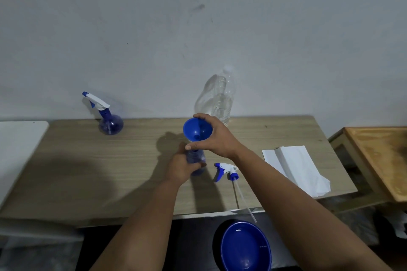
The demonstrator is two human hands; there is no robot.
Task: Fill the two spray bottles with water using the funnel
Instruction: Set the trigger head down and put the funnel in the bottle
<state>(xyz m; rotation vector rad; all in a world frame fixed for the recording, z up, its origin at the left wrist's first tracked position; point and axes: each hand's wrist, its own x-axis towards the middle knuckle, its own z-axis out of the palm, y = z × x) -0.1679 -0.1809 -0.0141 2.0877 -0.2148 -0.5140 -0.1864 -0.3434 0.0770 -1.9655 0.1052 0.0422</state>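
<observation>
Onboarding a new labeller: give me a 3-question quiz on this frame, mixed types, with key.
1. True or false: the funnel sits on the bottle that the left hand grips.
2. Which hand holds the funnel? A) left B) right C) neither
3. Fill in: the loose spray head lies on the ____.

Key:
1. True; that is the open spray bottle.
2. B; the right hand pinches its rim.
3. table.
</observation>
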